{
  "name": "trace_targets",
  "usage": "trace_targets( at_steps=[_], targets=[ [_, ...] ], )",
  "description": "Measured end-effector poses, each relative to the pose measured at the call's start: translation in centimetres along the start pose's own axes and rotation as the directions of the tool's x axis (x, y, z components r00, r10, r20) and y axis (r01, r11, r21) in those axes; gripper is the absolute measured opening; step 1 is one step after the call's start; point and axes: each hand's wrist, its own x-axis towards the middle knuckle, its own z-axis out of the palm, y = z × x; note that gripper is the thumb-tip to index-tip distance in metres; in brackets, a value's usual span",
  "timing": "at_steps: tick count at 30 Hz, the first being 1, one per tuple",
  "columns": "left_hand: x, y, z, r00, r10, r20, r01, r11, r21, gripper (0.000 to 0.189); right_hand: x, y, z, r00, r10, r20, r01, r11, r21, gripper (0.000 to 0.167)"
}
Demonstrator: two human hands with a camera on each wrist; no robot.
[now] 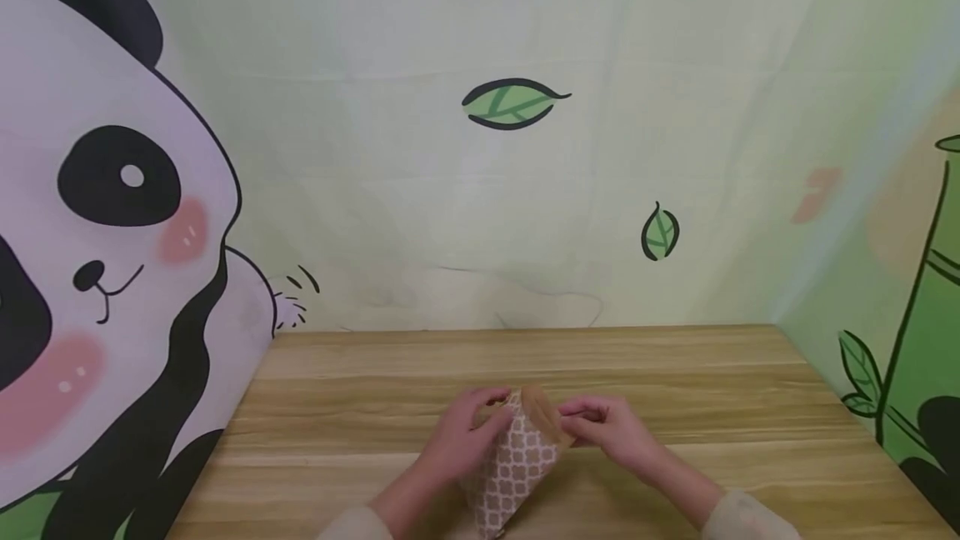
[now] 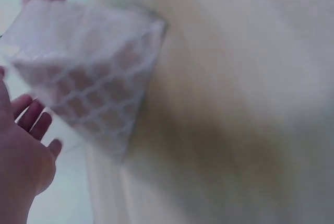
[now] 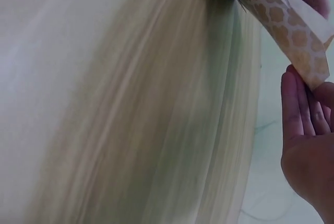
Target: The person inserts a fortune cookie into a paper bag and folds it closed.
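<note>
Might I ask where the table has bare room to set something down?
The table is bare toward the backdrop and outward of the left hand and right hand; the patterned paper bag between them crowds the near middle.

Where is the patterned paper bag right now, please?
In the head view, the patterned paper bag is at bottom centre, between the left hand and right hand.

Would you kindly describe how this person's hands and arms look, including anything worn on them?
The left hand and right hand are ungloved, with no rings discernible. Both wrists look unadorned in the head view. The forearms are bare up to a pale cream left sleeve and a matching right sleeve.
</note>
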Motion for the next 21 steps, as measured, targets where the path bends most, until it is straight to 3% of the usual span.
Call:
trace_targets(
  at_steps=[6, 13, 21],
  targets=[
    [1.9, 0.3, -1.3, 0.993, -0.079, 0.082, 0.088, 0.99, -0.107, 0.03, 0.4, 0.0, -0.9, 0.997, 0.066, 0.043, -0.066, 0.998, -0.012, 0.032],
    [2.5, 0.0, -1.6, 0.993, -0.097, 0.073, 0.104, 0.99, -0.093, 0.019, 1.3, 0.2, -1.8, 0.992, 0.103, 0.076, -0.097, 0.992, -0.077, 0.031],
    [2.7, -0.3, -1.4, 0.983, -0.163, 0.078, 0.175, 0.968, -0.182, 0.017, 1.6, 0.2, -2.1, 0.989, 0.129, 0.068, -0.124, 0.99, -0.064, 0.035]
  ],
)
